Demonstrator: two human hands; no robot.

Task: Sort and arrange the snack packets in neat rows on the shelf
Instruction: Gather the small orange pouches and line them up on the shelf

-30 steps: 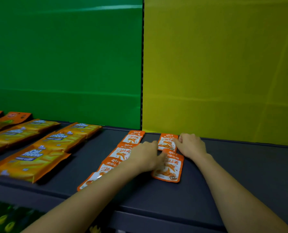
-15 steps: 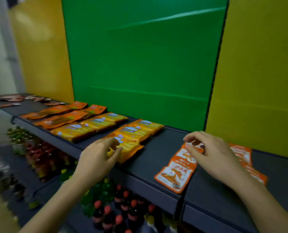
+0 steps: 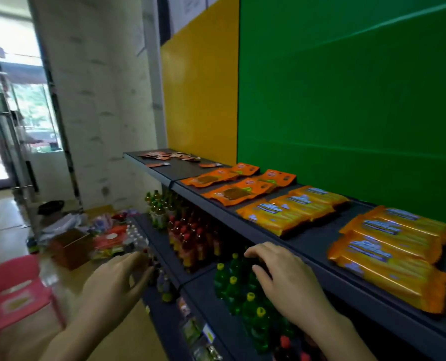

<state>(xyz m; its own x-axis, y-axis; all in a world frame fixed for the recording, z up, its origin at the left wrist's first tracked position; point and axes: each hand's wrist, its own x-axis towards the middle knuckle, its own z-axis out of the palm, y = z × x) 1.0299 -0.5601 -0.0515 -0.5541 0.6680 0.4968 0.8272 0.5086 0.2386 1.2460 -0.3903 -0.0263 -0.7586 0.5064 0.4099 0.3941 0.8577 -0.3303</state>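
A dark shelf (image 3: 307, 241) runs from the far left to the near right. Small orange packets (image 3: 168, 155) lie scattered at its far end. Closer come two rows of orange pouches (image 3: 236, 192), then rows of yellow-orange biscuit packs (image 3: 289, 209) and more of them (image 3: 391, 256) at the near right. My left hand (image 3: 115, 285) hovers in front of the shelf, off its edge, fingers loosely curled, holding nothing. My right hand (image 3: 281, 277) hovers just before the shelf's front edge, fingers spread and bent, also holding nothing.
Lower shelves hold red-capped bottles (image 3: 190, 238) and green bottles (image 3: 242, 295). A pink plastic chair (image 3: 16, 290) stands at the near left. A cardboard box (image 3: 69, 246) and loose packages (image 3: 110, 235) lie on the floor. A glass door (image 3: 8, 121) is at far left.
My view has swung far to the left along the shelf. Both hands have left the small orange packets and moved left, off the shelf surface, to its front edge.
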